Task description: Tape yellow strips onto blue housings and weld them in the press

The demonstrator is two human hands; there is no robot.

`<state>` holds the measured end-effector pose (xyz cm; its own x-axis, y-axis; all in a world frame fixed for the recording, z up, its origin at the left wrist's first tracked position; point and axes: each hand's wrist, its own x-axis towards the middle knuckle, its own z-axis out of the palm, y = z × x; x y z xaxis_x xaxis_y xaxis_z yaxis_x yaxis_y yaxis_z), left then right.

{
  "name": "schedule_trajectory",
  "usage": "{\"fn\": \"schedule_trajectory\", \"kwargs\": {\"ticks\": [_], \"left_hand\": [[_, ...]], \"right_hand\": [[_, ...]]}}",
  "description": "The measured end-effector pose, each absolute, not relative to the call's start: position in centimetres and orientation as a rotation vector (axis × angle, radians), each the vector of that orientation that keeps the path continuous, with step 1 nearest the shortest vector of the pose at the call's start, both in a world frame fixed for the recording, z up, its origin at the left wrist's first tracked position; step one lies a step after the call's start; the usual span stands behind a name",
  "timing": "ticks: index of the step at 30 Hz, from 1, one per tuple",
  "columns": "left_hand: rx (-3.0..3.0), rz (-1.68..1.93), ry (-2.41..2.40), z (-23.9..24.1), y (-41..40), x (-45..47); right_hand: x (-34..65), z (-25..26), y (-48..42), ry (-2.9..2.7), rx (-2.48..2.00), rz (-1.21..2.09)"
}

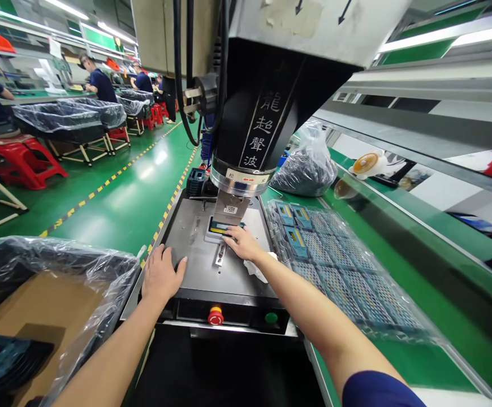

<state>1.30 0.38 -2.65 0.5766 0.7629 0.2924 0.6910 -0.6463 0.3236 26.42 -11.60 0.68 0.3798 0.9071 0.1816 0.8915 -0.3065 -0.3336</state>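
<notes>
My left hand (162,275) lies flat on the left side of the metal machine plate (195,271), fingers stretched out, holding nothing. My right hand (242,243) reaches to the middle of the plate. Its fingertips are closed at the near right edge of a dark plastic housing (218,226) with a yellow strip. The housing sits in a light fixture (212,237), just below the metal welding horn (231,208), which hides its far part. Whether horn and housing touch, I cannot tell. A crumpled white cloth (262,269) lies beneath my right wrist.
On the right, a clear compartment tray (335,254) holds several blue housings. A plastic-lined bin (59,271) with stacked dark parts (8,362) stands at left. The plate's front carries a red emergency button (215,316) and green button (271,318). Co-workers sit further back.
</notes>
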Motion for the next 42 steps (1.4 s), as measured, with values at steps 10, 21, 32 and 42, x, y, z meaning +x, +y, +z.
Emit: {"fn": "schedule_trajectory", "kwargs": {"ticks": [10,21,32,42], "left_hand": [[2.589,0.859,1.142,-3.1,0.7,0.8],[2.633,1.085,0.855,-10.5,-9.4,-8.2],[2.734,0.664,0.945,-12.4,-10.8,-9.3],[2.655,1.060,0.900,-5.5,-7.8,-6.1]], "right_hand": [[20.7,1.3,-12.7,-1.225,-2.339,-0.117],[7.6,-9.0,-31.0,-0.916,-2.263,-0.406],[7.0,-10.4,-31.3,-1.030,-2.279,-0.256],[8.1,-7.6,-32.7,-0.866,-2.097,-0.373]]}}
